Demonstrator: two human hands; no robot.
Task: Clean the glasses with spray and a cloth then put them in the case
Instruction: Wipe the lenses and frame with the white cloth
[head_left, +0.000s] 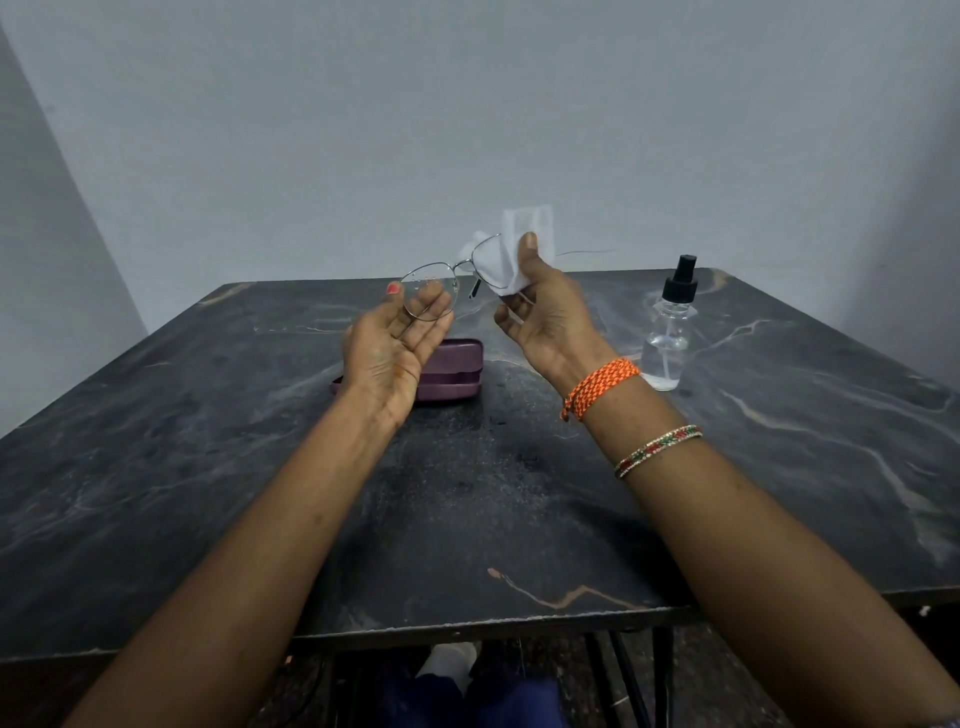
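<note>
Thin metal-framed glasses (430, 297) are held up above the table, with droplets on the left lens. My left hand (390, 347) holds them by the left lens rim, palm up. My right hand (540, 312) pinches a white cloth (511, 260) over the right lens, thumb on top. A purple glasses case (452, 370) lies shut on the table under my left hand, partly hidden by it. A clear spray bottle (670, 327) with a black pump top stands upright to the right of my right wrist.
The dark marbled table (467, 509) reaches to a grey wall at the back. Its near edge runs across the bottom of the view, with metal legs and a foot below it. Bracelets sit on my right wrist.
</note>
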